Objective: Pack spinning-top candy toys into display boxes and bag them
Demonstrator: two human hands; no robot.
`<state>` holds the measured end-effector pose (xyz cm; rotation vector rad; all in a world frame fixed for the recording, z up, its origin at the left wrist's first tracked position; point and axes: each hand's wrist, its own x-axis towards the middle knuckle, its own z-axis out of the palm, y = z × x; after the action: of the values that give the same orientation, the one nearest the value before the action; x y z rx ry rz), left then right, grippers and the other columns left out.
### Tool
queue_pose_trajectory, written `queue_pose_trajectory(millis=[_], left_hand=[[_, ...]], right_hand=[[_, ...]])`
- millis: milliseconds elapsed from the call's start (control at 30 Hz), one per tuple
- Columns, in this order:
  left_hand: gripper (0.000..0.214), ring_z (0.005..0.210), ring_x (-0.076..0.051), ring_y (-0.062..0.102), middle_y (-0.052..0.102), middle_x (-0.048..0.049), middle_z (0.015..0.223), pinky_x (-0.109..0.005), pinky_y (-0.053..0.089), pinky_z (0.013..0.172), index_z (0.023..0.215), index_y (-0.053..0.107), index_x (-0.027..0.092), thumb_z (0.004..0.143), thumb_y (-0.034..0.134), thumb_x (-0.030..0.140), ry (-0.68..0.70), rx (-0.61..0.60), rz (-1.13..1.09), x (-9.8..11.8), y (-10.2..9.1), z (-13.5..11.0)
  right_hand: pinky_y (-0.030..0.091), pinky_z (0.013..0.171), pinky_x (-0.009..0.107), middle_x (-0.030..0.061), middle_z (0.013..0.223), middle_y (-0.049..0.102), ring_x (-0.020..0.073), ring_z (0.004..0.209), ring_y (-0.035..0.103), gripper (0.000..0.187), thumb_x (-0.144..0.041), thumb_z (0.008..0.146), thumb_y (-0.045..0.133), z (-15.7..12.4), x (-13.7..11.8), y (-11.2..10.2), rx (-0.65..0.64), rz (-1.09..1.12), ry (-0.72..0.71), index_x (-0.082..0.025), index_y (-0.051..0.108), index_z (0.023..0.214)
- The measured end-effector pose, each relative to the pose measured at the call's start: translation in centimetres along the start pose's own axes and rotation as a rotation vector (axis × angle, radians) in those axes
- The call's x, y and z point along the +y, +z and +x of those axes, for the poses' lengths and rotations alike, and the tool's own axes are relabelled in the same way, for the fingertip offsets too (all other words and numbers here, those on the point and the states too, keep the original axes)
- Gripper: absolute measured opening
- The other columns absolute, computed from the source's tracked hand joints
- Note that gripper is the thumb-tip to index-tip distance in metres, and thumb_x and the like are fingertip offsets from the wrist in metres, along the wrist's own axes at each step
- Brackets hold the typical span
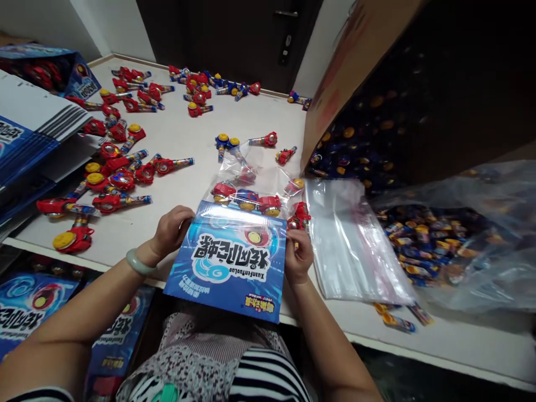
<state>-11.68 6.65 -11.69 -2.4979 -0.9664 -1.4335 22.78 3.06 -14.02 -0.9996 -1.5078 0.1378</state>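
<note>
"How is this step best done?"

"Above the desk [176, 134], the blue printed box [226, 251], at lower centre of the frame, is best kept level. Its side edges are gripped by curled fingers of the left hand [173, 226] and right hand [300, 255]; whether the clear film [272, 173] is pinched too cannot be told. Strain on that film is best avoided."

"And the counts, largest first?"

"One large carton [335, 72] is seen at upper right, one box is held, and one stack of clear bags [339, 240] is laid right of centre. Through the film, a row of three toys [247, 199] is seen: two red, one blue. The red toys [121, 180] at left are too overlapped to be counted."
</note>
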Motion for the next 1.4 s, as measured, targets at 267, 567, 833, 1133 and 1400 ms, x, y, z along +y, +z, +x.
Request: queue_pose_trajectory(millis=[267,567,833,1133,1400], left_hand=[[0.035,0.090,-0.018,0.065,0.065,-0.0058,0.100,-0.031,0.056,0.079,0.118,0.054,0.024,0.086,0.057,0.011,-0.253,0.005,-0.167,2.7,-0.6,-5.2],[0.019,0.089,-0.019,0.061,0.066,-0.0036,0.094,-0.028,0.049,0.077,0.095,0.065,0.018,0.080,0.060,0.028,-0.915,-0.132,-0.437,2.7,1.9,-0.8],[0.014,0.078,-0.017,0.055,0.059,-0.0016,0.082,-0.028,0.046,0.072,0.086,0.060,0.018,0.084,0.057,0.032,-0.887,-0.176,-0.505,3.5,0.2,-4.2],[0.042,0.088,-0.029,0.066,0.073,-0.0102,0.094,-0.041,0.055,0.081,0.091,0.072,0.018,0.082,0.055,0.056,-0.990,-0.175,-0.698,5.2,-0.8,-6.4],[0.040,0.079,-0.025,0.064,0.071,-0.0080,0.084,-0.037,0.054,0.075,0.077,0.071,0.020,0.080,0.054,0.056,-1.077,-0.066,-0.623,6.7,-2.3,-7.6]], right_hand=[[0.056,0.075,0.038,0.0049,0.094,0.065,0.0203,0.090,0.065,0.030,-0.006,0.087,0.051,-4.5,-3.7,-3.8,-0.240,-0.057,-0.088,-0.027,0.058,0.108],[0.054,0.082,0.039,0.0105,0.110,0.071,0.0262,0.100,0.066,0.025,-0.026,0.090,0.048,-1.9,-1.0,-1.5,-0.470,-0.303,0.320,-0.022,0.063,0.110],[0.053,0.069,0.032,0.0049,0.084,0.070,0.0208,0.078,0.066,0.018,-0.016,0.084,0.044,-3.1,-0.9,-3.8,-0.521,-0.192,0.120,-0.024,0.059,0.091],[0.057,0.074,0.035,0.0061,0.093,0.070,0.0211,0.086,0.069,0.018,-0.017,0.091,0.046,-5.3,-1.5,-3.8,-0.387,-0.096,0.160,-0.025,0.060,0.100],[0.057,0.072,0.034,0.0058,0.093,0.071,0.0208,0.087,0.070,0.022,-0.016,0.089,0.043,-6.5,-2.5,-5.5,-0.641,0.142,0.126,-0.025,0.061,0.097]])
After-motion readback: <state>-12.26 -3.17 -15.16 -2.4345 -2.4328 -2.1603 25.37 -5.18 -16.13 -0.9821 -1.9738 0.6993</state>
